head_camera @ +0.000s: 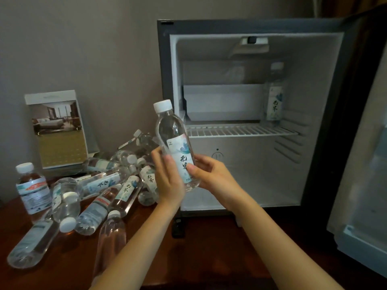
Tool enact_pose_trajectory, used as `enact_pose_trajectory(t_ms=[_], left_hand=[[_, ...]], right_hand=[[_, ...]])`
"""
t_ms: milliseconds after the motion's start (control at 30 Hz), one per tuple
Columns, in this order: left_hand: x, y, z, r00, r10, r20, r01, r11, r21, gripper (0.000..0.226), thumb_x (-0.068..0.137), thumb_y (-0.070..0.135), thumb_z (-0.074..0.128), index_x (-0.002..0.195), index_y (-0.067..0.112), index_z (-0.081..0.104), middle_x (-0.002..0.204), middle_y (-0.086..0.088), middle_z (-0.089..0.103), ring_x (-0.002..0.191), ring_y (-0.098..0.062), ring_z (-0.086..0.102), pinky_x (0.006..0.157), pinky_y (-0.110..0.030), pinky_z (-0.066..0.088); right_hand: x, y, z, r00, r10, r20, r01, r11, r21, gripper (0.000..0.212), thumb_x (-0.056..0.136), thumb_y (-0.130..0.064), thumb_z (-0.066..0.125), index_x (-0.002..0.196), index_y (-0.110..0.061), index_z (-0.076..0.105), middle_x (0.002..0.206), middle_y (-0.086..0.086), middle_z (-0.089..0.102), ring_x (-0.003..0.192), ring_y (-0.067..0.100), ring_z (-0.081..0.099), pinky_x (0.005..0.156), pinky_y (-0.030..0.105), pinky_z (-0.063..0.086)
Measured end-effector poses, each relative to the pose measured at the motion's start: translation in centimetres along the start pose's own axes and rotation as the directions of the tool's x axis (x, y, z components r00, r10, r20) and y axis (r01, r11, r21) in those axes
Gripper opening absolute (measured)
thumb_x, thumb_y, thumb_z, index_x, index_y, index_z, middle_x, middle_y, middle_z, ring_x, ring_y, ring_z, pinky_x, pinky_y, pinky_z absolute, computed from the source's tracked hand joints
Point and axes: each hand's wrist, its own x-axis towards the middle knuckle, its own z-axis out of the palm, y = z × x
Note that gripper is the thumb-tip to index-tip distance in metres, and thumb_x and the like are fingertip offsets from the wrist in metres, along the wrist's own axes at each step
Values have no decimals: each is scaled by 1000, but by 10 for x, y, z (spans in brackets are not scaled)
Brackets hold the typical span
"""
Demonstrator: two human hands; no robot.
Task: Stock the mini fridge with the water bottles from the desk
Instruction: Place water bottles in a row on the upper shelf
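The held water bottle (170,128) was up in the air in front of the open mini fridge (165,59), upright and tipped a little toward 11 o'clock, clear with a white cap and a pale label bearing black brush characters. The right hand (209,170) had its grip closed around the lower part, thumb on the label. The left hand (167,176) lay against the bottle's 9 o'clock side with fingers nearly straight, a loose grip. At 8 o'clock from it, a heap of bottles (104,185) lay crisscrossed on the dark table (199,248), with one upright bottle (33,189) at the far edge and a standing photo card (58,130) behind at 9 o'clock. At 2 o'clock, inside the fridge, a single bottle (275,95) stood on the wire shelf (240,130) against the right wall. The fridge door (360,164) hung open at 3 o'clock.
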Motion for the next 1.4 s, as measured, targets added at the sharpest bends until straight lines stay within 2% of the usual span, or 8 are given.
enact_pose_trajectory(t_ms=[167, 367, 600, 700, 933, 1100, 1300, 1400], left_hand=[[8, 17, 42, 992, 104, 77, -103, 995, -10, 49, 89, 41, 23, 110, 1, 42, 78, 9, 51, 63, 4, 57, 52, -11, 43], [37, 31, 98, 968, 113, 223, -128, 991, 50, 65, 85, 58, 22, 124, 9, 40, 88, 2, 62, 76, -21, 65, 63, -43, 55], [70, 44, 145, 826, 66, 560, -73, 997, -10, 68, 84, 63, 40, 136, 20, 30, 123, 10, 54, 112, -8, 55, 92, -28, 45], [82, 42, 162, 780, -14, 625, 1, 1000, 21, 49, 94, 29, 49, 137, 19, 28, 125, 5, 53, 111, -10, 54, 88, -25, 44], [99, 26, 185, 741, -135, 657, 169, 985, 12, 51, 94, 16, 52, 139, 14, 28, 130, -6, 51, 114, -18, 55, 96, -38, 49], [106, 21, 196, 718, -188, 670, 225, 974, 33, 54, 95, 9, 49, 142, 13, 21, 127, -4, 47, 107, -13, 53, 89, -28, 49], [116, 8, 195, 674, -279, 684, 316, 946, 74, 73, 89, 2, 56, 149, 15, 15, 147, -6, 36, 127, -23, 46, 104, -45, 41], [116, -1, 191, 687, -285, 669, 331, 942, 62, 67, 88, 2, 58, 144, 18, 25, 144, -8, 41, 125, -21, 48, 103, -45, 43]], right_hand=[[-8, -18, -37, 987, -106, -118, 104, 994, -24, 42, 85, -13, 65, 125, -10, 55, 121, 8, 64, 112, 25, 61, 93, 44, 51], [2, -44, -76, 915, -258, -311, 244, 966, -84, 37, 86, -13, 64, 122, -14, 55, 119, 5, 65, 112, 20, 61, 96, 40, 49], [26, -61, -114, 810, -357, -466, 309, 934, -179, 52, 87, -16, 62, 135, -8, 44, 130, 7, 57, 123, 18, 52, 102, 36, 45], [36, -65, -125, 798, -381, -467, 307, 924, -230, 53, 91, -12, 57, 140, -12, 38, 135, 6, 51, 125, 16, 48, 101, 29, 43], [57, -73, -144, 780, -431, -453, 318, 897, -305, 53, 91, -1, 52, 137, -20, 35, 111, -3, 53, 83, -14, 53, 74, 5, 46], [66, -66, -155, 812, -430, -396, 305, 889, -341, 61, 89, 6, 52, 133, -31, 31, 128, 7, 54, 108, 13, 55, 82, 13, 49], [76, -64, -158, 831, -443, -336, 318, 874, -367, 65, 89, 1, 54, 131, -42, 28, 138, -7, 45, 124, 9, 46, 98, 22, 43], [85, -65, -159, 864, -412, -291, 287, 876, -388, 67, 91, 1, 51, 145, -25, 22, 152, -5, 27, 138, 11, 29, 112, 33, 32]])
